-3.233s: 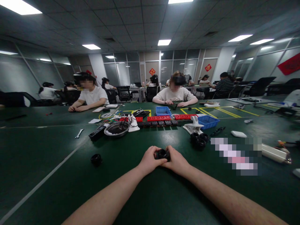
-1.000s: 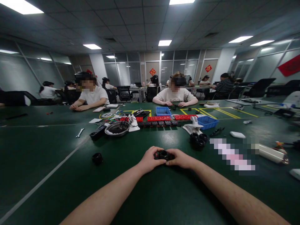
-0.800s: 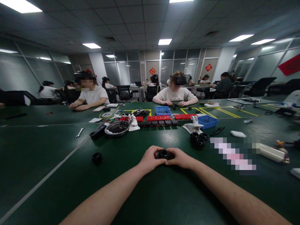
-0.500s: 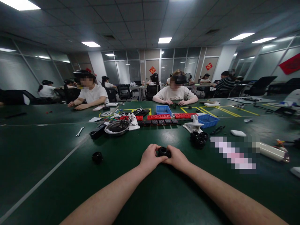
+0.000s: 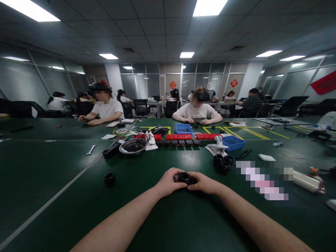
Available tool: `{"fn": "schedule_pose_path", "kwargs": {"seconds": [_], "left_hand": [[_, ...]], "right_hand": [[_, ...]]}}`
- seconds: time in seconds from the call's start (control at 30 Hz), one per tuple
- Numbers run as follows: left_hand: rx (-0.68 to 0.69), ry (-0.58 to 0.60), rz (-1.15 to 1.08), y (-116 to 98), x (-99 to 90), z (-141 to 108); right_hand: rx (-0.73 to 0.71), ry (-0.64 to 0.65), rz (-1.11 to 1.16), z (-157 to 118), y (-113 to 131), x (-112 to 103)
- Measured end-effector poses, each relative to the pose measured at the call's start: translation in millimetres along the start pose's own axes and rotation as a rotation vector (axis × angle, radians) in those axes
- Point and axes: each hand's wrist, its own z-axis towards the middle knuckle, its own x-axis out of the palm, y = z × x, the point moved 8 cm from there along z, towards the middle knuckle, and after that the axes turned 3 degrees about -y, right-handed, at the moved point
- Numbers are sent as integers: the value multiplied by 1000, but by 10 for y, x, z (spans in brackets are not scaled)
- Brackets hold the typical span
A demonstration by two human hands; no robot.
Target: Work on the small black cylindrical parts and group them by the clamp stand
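In front of me, just above or on the green table, is a round black fitting [image 5: 184,177] with a hole through its top. My left hand [image 5: 169,182] curls around its left side, thumb at the front and fingers behind. From the right, my right hand [image 5: 204,182] closes on the same piece with thumb and fingers. Its lower part is partly hidden by my fingers. A similar black fitting [image 5: 110,179] lies alone to the left. Several more black fittings [image 5: 223,163] cluster to the right, by a white clamp stand [image 5: 217,147].
Across the green table [image 5: 147,224] run red power strips [image 5: 179,137], two blue bins [image 5: 183,128] [image 5: 233,142] and a metal bowl [image 5: 133,152] with cables. A wrench [image 5: 91,150] lies left. Two co-workers [image 5: 199,110] [image 5: 105,108] sit opposite. A white cylinder [image 5: 307,181] is at right.
The view has tilted up a little, so the table and hands appear lower. My right hand's fingers have shifted slightly right on the black fitting; both hands stay around it.
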Motion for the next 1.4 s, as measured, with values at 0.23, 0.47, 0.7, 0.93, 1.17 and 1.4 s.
{"fn": "schedule_pose_path", "kwargs": {"seconds": [0.23, 0.47, 0.7, 0.93, 1.17, 1.4], "left_hand": [[9, -23, 9, -3, -5, -16], [2, -53, 27, 9, -14, -22], [-83, -145, 132, 29, -41, -47], [-134, -247, 195, 43, -75, -72], [-27, -116, 89, 58, -46, -20], [6, -20, 36, 21, -31, -38]], "right_hand": [[18, -29, -10, 27, -60, 9], [28, -79, -39, 43, -77, -24], [119, -356, -320, 73, -140, -82], [141, -565, -569, 1, -38, -30], [-85, -278, -200, 47, 16, 10], [-2, 38, 1, 12, 25, 19]]}}
